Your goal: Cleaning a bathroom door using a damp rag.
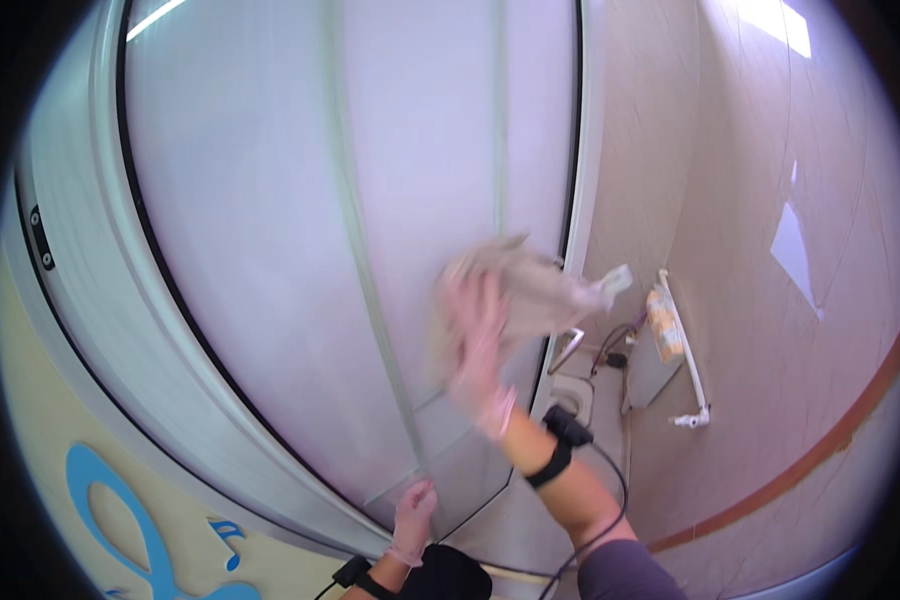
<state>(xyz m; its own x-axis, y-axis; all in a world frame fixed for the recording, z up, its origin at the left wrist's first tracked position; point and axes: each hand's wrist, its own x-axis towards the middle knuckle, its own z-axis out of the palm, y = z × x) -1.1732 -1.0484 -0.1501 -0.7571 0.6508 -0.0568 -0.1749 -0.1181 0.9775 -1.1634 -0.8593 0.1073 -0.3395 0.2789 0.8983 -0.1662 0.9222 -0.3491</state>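
Observation:
My right hand [480,345], in a thin translucent glove, presses a beige cloth [540,290] against the frosted glass door [270,220]. Its fingers spread over the cloth, and motion blurs both. One pale end of the cloth sticks out to the right, past the door's dark edge strip. Lower down, my left hand [415,515], gloved as well, is curled closed close to the bottom of the door. Whatever its fingers hold, if anything, is hidden.
Behind the door edge are a squat toilet [570,400], a white wall grab bar [685,350] and a tissue pack [662,325]. A metal door handle [567,350] juts out there. Blue music-note decorations [120,500] mark the wall at lower left. Cables [620,470] trail from my wrist straps.

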